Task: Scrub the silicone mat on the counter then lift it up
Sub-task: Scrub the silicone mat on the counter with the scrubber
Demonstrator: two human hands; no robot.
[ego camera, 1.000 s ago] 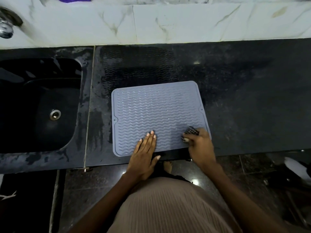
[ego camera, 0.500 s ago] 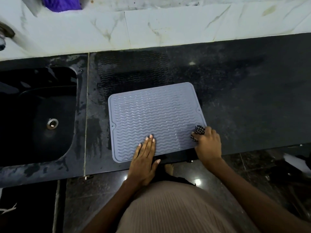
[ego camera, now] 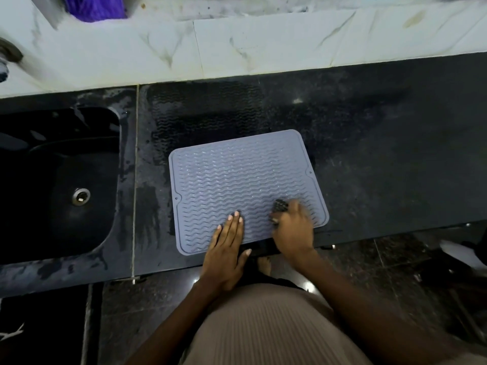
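The grey silicone mat [ego camera: 245, 188] is laid flat on the dark counter [ego camera: 382, 154], its near edge set close to the counter's front lip. The left hand [ego camera: 226, 255] is pressed down on the mat's near edge, fingers [ego camera: 234, 222] straight and together, thumb spread to the side; nothing is held by it. By the look of it, the mat is being pinned so that it is not dragged about by the scrubbing. The right hand [ego camera: 293, 230] is curled round a small dark scrubber [ego camera: 279, 206], which is pushed against the ridged surface near the mat's right front corner (the hand is blurred, so a stroke is probably under way). Only the tip of the scrubber is shown beyond the fingers; how much of it is enclosed cannot be told.

The scrubbing step is judged to be in hand, the lift not yet begun.

To the left, a black sink [ego camera: 60, 180] with a metal drain [ego camera: 81, 196] is set into the counter, well apart from the mat. A wavy damp imprint [ego camera: 208, 111] is seen on the counter just behind the mat. A white marble backsplash [ego camera: 237, 48] is run along the rear, with something purple [ego camera: 97, 6] on the ledge above it. Nothing is placed between the hands and the rest of the mat, so the far half is left open to be reached.
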